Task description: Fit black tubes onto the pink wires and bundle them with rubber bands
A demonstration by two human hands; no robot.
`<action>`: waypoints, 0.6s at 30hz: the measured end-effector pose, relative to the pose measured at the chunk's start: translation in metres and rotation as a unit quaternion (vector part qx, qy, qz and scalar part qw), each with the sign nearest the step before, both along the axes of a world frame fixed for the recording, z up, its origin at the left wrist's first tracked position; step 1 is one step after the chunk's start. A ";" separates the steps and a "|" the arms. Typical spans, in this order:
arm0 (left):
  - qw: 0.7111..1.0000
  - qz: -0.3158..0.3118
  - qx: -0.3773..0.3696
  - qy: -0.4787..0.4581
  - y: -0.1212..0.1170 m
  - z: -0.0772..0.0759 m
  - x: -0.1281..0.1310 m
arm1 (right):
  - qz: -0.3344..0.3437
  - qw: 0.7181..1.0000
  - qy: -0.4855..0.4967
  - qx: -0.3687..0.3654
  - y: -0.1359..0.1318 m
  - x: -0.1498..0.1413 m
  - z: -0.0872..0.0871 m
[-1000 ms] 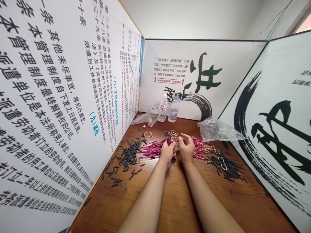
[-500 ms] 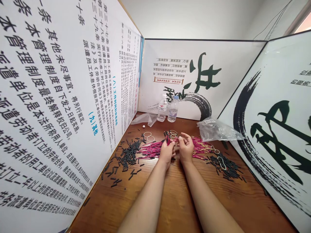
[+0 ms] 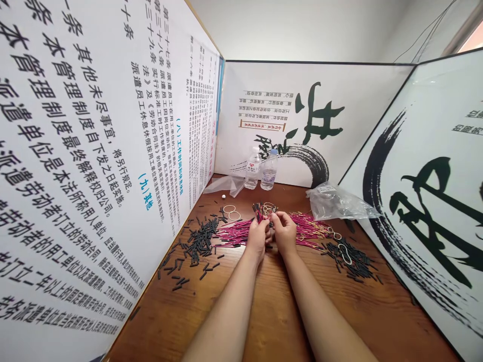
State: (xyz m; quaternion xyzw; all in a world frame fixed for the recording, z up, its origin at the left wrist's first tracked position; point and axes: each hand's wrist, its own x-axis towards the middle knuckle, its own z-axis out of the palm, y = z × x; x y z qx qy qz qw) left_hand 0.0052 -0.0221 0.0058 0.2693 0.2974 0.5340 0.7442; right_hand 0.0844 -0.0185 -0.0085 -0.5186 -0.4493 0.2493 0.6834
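Observation:
My left hand [image 3: 258,239] is closed around a small bunch of pink wires [image 3: 258,213] whose black-sleeved ends stick up past the fingers. Right beside it, my right hand [image 3: 286,233] has thumb and fingers pinched together at the bunch; what sits between those fingertips is too small to make out. More pink wires [image 3: 233,234] lie spread on the table to the left of the hands. Another layer of pink wires with yellowish ends [image 3: 311,229] lies to the right. Behind the hands are some pale rubber bands [image 3: 268,207].
Short black tubes [image 3: 204,240] are heaped at the left, and a second black tube pile [image 3: 356,259] lies right. Two water bottles [image 3: 252,170] stand at the back, between a clear plastic sheet [image 3: 226,185] and a plastic bag [image 3: 335,202]. Printed panels [image 3: 279,110] enclose the table.
My right hand has moved slightly left, closer to my left hand, and its raised fingers have curled in. The left hand with the wires has barely moved.

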 end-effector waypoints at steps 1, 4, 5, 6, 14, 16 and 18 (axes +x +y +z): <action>1.000 -0.002 -0.002 0.004 0.000 0.000 0.000 | -0.010 1.000 0.005 0.003 0.001 0.001 0.000; 1.000 -0.008 -0.003 0.012 0.001 0.000 0.001 | -0.027 0.999 0.017 0.008 0.002 0.002 -0.001; 1.000 -0.011 -0.002 0.014 0.001 -0.001 0.001 | -0.027 0.999 0.019 0.008 0.002 0.003 -0.002; 1.000 -0.014 -0.001 0.016 0.001 -0.001 0.001 | -0.026 0.999 0.021 0.008 0.003 0.003 -0.003; 0.999 -0.020 0.005 0.035 0.002 -0.005 0.004 | -0.122 0.988 0.088 0.043 0.010 0.009 -0.007; 0.999 -0.016 0.005 0.036 0.002 -0.006 0.004 | -0.141 0.982 0.122 0.040 0.012 0.011 -0.007; 0.999 -0.012 0.008 0.034 0.002 -0.006 0.004 | -0.137 0.981 0.131 0.031 0.013 0.013 -0.008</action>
